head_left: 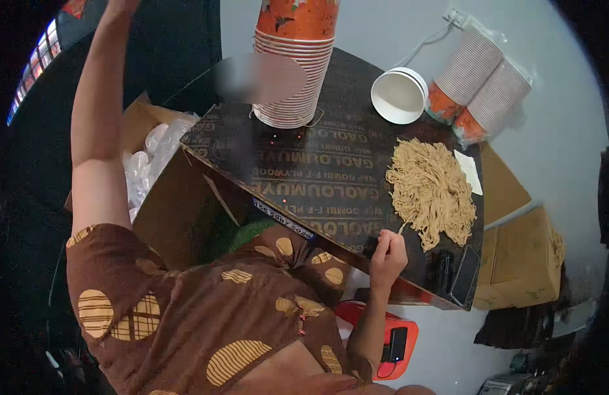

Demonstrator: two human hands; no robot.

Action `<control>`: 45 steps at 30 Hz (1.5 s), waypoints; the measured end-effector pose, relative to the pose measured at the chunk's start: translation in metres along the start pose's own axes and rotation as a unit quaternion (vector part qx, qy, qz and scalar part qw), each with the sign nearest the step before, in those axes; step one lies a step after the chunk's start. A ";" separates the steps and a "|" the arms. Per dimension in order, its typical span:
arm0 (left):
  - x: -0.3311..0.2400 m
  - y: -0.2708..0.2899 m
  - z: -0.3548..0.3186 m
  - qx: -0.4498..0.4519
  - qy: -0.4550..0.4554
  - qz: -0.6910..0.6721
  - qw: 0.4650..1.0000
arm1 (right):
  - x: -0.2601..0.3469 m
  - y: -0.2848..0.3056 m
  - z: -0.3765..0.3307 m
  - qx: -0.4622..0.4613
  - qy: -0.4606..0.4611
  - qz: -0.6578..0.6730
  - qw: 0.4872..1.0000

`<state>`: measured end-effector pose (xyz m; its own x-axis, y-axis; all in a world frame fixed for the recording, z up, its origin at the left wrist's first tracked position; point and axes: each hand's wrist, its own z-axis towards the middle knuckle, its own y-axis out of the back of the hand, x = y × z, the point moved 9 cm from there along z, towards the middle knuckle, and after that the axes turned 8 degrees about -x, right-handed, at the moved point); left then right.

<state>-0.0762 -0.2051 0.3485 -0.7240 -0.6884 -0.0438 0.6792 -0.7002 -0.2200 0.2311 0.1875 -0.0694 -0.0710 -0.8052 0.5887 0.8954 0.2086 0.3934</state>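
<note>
Head view: right hand (388, 253) fingers pinch a noodle strand from the noodle pile (431, 192) just beyond on the counter (317, 164); left hand's fingers out of frame.

Desk (330, 164) layout: noodle pile (431, 191) on the right part, single cup (400, 95) behind it, upside-down cup stack (294, 62) behind-left. Two bagged cup stacks (479, 85) lie off the desk's far right corner. Right hand (387, 257) at near edge, touching a strand of the pile. Phone (465, 273) on near right corner. Open box (163, 191) left of desk, lids (150, 158) in it.
</note>
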 end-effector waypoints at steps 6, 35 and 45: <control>0.009 -0.087 -0.003 -0.065 0.074 0.086 0.991 | 0.005 0.001 -0.002 0.002 0.037 -0.041 0.998; -0.158 -0.167 -0.116 0.063 -0.576 0.080 0.811 | 0.018 -0.001 -0.004 -0.028 0.094 -0.111 0.989; -0.157 -0.135 -0.154 0.188 -0.500 0.105 0.839 | 0.022 -0.003 -0.003 -0.016 0.111 -0.103 0.988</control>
<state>-0.0730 0.0266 0.2354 -0.2484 -0.4865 0.8376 0.9050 -0.4248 0.0217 0.2277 0.1673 -0.0598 -0.1578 -0.9316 0.3274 0.8856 0.0132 0.4644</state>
